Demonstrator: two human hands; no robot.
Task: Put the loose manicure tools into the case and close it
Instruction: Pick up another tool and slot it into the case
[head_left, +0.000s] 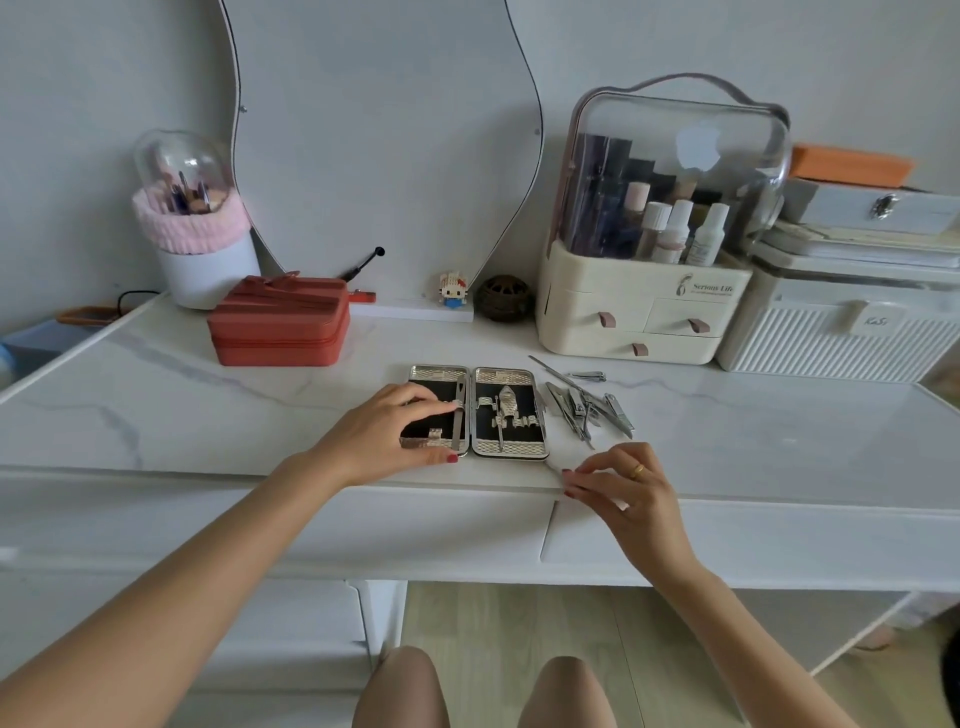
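Note:
The silver manicure case (508, 448) lies open and flat on the white marble table, with black lining in both halves. My left hand (384, 431) rests on the left half. Its fingertips touch a slim nail file (459, 423) lying upright along the hinge side, and the thumb sits at the case's front rim. A metal tool (506, 402) sits in the right half. Several loose metal tools (587, 410) lie in a pile just right of the case, with a small clipper (587, 375) behind them. My right hand (628, 488) hovers at the table's front edge, fingers loosely curled, holding nothing.
A red zipped box (280, 327) stands behind the case to the left. A cream cosmetics organiser (644, 312) and a white ribbed box (831, 332) stand at the back right. A brush holder (202, 260) and a mirror (384, 156) line the wall.

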